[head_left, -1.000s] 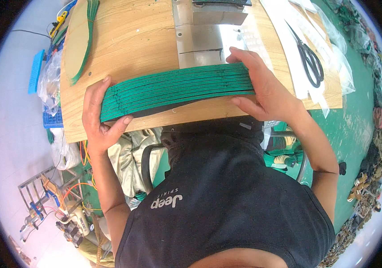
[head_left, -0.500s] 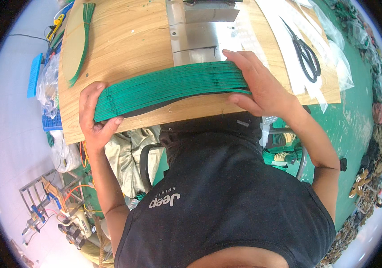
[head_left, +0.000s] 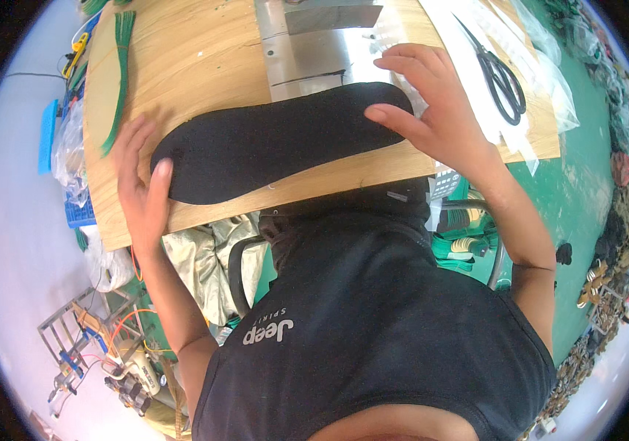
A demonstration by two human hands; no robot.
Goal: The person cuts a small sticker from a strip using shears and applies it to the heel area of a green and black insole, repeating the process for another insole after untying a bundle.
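Note:
A stack of insoles (head_left: 278, 143) lies on the wooden table in front of me, the black face of the top one upward and hiding those below. At its broad left end is my left hand (head_left: 142, 184), fingers apart, its thumb at the stack's edge. Over the right end spreads my right hand (head_left: 432, 110), with the thumb above the insole and the fingers raised off it. Neither hand grips the stack. Just behind it lies a shiny metal plate (head_left: 314, 55) with a dark line across it.
Black-handled scissors (head_left: 502, 88) rest on white strips (head_left: 469, 81) at the right of the table. Another bundle of insoles (head_left: 112, 81), green-edged and tan-faced, lies at the far left. The table's near edge (head_left: 314, 185) runs close to my body. A chair (head_left: 237, 275) stands below.
The stack has turned from its green edges facing me to lying flat, black face up. Both hands have loosened from its ends and opened.

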